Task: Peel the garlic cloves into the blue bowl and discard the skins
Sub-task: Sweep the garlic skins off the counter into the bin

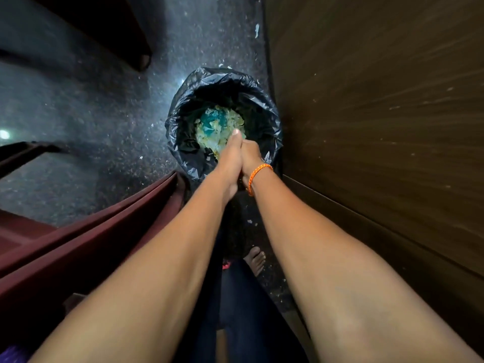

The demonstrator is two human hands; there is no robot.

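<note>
Forearms lead to our left hand (230,163) and right hand (251,158) pressed together over the bin (183,106), grip unclear; skins (225,121) dumped, next we shake off

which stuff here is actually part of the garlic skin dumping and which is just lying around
Part of the job:
- left hand and right hand, pressed together over the bin
- bin with black bag
- pale skins and scraps inside the bin

Just lying about:
- loose flakes on the floor
- dark red furniture
- wooden panel
- orange wrist cord
- bare foot
</note>
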